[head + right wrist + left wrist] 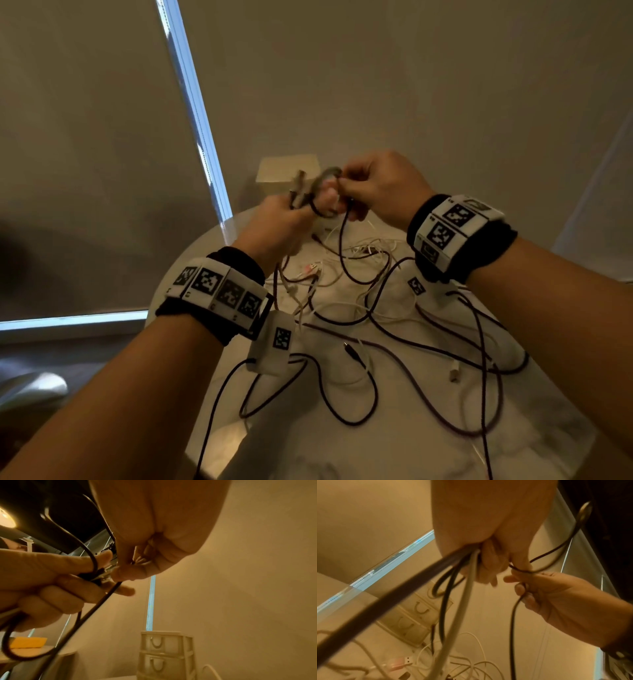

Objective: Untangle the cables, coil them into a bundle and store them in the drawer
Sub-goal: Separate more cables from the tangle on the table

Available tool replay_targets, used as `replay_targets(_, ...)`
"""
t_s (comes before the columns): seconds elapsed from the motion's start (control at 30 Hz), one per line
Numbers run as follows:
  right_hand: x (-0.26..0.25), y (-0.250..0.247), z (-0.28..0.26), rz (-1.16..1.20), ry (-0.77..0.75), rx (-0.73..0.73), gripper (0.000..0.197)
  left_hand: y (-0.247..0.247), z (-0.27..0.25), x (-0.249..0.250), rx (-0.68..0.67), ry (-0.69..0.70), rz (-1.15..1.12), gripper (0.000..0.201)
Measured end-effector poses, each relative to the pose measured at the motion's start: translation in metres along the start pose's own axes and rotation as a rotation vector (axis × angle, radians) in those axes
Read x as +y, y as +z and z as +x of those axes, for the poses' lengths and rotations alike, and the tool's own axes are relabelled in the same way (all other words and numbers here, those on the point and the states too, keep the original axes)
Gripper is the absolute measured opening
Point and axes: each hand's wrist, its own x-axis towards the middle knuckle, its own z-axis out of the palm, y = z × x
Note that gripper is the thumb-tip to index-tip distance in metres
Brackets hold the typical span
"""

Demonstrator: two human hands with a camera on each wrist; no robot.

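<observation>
Both hands are raised over the round white table point(394, 445) and meet in front of me. My left hand point(284, 222) grips a bunch of cable strands, dark and white point(462, 608), in its curled fingers. My right hand point(380, 192) pinches a dark braided cable point(342, 253) right beside the left thumb; this cable point(513, 628) hangs down to the table. A tangle of dark and white cables point(359, 308) lies spread on the tabletop below. The small white drawer unit point(284, 171) stands behind the hands, its drawers point(163, 655) closed.
A window blind and wall rise behind the table. White USB plugs point(454, 371) lie among the strands near the right edge. A yellow object point(27, 642) sits on another surface to the left. Wrist-camera cords trail from both wristbands across the table.
</observation>
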Motion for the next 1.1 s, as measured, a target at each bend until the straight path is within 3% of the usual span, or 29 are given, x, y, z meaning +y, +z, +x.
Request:
replay_targets(0.07, -0.002, 0.003, 0.001, 0.137, -0.031, -0.012, 0.018, 0.007, -0.003, 0.002, -0.154, -0.088, 0.122, 0.024)
replay_targets(0.1, -0.004, 0.004, 0.002, 0.221, -0.042, -0.022, 0.022, 0.009, -0.004, 0.001, -0.156, -0.100, 0.143, 0.021)
replay_targets(0.23, 0.008, 0.006, 0.001, 0.200, -0.017, -0.016, 0.046, 0.006, 0.001, 0.000, 0.118, 0.005, 0.004, 0.022)
replay_targets(0.33, 0.032, 0.020, -0.011, -0.034, 0.039, -0.275, 0.033, 0.000, 0.000, 0.007, 0.228, 0.018, -0.220, 0.019)
replay_targets(0.4, 0.044, 0.033, -0.022, -0.123, 0.126, -0.452, 0.028, -0.001, -0.002, 0.010, 0.241, 0.032, -0.262, 0.029)
replay_targets(0.43, 0.049, 0.037, -0.025, -0.120, 0.122, -0.431, 0.028, -0.002, -0.002, 0.010, 0.247, 0.046, -0.272, 0.033)
replay_targets(0.57, 0.036, 0.019, -0.018, -0.048, 0.026, 0.016, 0.032, -0.015, 0.002, -0.002, 0.244, 0.027, -0.285, 0.025)
replay_targets(0.7, 0.007, -0.001, 0.000, 0.062, -0.088, 0.192, 0.042, -0.017, 0.002, -0.016, 0.215, -0.035, -0.120, 0.033)
replay_targets(0.9, -0.024, 0.012, -0.005, -0.028, -0.205, 0.113, 0.040, -0.016, 0.007, -0.019, 0.246, -0.094, -0.056, 0.031)
replay_targets(1.0, -0.030, 0.015, -0.011, -0.162, -0.332, 0.112, 0.035, -0.017, 0.005, -0.022, 0.310, -0.045, -0.041, 0.024)
replay_targets(1.03, -0.028, 0.013, -0.011, -0.155, -0.325, 0.090, 0.032, -0.018, 0.004, -0.022, 0.361, -0.012, -0.074, 0.024)
replay_targets(1.1, -0.017, 0.009, -0.014, -0.107, -0.175, 0.012, 0.028, -0.024, 0.004, -0.021, 0.491, 0.030, -0.194, 0.023)
